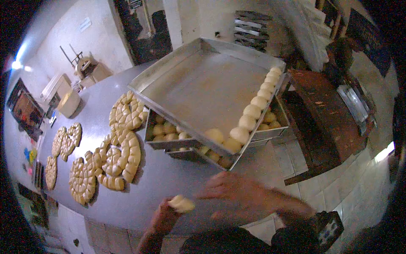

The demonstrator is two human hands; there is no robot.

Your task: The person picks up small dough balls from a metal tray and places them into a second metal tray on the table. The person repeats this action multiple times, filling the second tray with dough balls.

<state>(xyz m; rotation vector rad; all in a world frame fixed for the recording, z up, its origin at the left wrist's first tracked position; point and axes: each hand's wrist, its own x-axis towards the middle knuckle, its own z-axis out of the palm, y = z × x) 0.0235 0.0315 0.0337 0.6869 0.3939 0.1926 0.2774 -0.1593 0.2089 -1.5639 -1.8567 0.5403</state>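
Observation:
My left hand (pixel 165 213) is closed around pale dough pieces (pixel 181 203), which stick out past the thumb, just above the table's near edge. Beside it, my right hand (pixel 230 190) is blurred, with fingers and thumb apart and no dough visible in it. It is near the front corner of a large metal baking tray (pixel 177 116). Round dough balls (pixel 252 112) form a line against that tray's right wall. Another dough ball (pixel 214 135) rests by the front wall. The tray sits askew on other trays (pixel 171 144) that also hold dough balls.
Cut dough pieces lie in coils (pixel 82 181) and rings (pixel 131 152) on the metal table (pixel 152 203). Farther back stand a plastic tub (pixel 69 104) and a dough-dividing press (pixel 84 66). A reddish-brown wooden structure (pixel 330 127) stands on the tiled floor to the right.

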